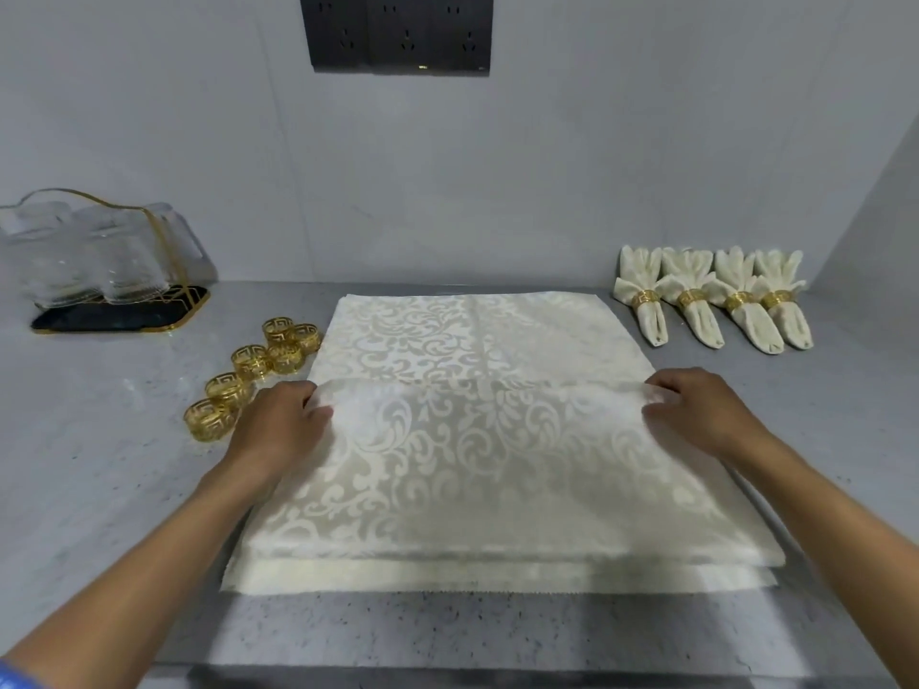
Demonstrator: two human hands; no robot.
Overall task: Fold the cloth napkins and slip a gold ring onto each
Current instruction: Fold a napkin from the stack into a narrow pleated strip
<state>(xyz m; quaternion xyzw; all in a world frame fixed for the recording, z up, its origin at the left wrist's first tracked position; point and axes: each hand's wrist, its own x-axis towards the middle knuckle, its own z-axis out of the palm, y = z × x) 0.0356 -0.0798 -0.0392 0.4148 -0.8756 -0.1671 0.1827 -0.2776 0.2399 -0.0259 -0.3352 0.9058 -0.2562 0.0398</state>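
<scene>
The napkin [477, 440] is cream damask cloth, its scroll pattern faintly sheened against a matt ground. The rings [251, 375] at left are shiny gold openwork metal. The counter [99, 464] is smooth speckled grey stone. The far-left rack [119, 310] holds clear ribbed glassware.

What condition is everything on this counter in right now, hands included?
Top napkin: near edge folded up to about the middle, corners held.
Left hand: pinches the fold's left corner.
Right hand: pinches the fold's right corner.
Finished napkins: four, folded, each ringed.
Loose gold rings: six, unused, clustered left of the cloth.
Glasses: upside down on a rack.
Wall sockets: nothing plugged in.
</scene>
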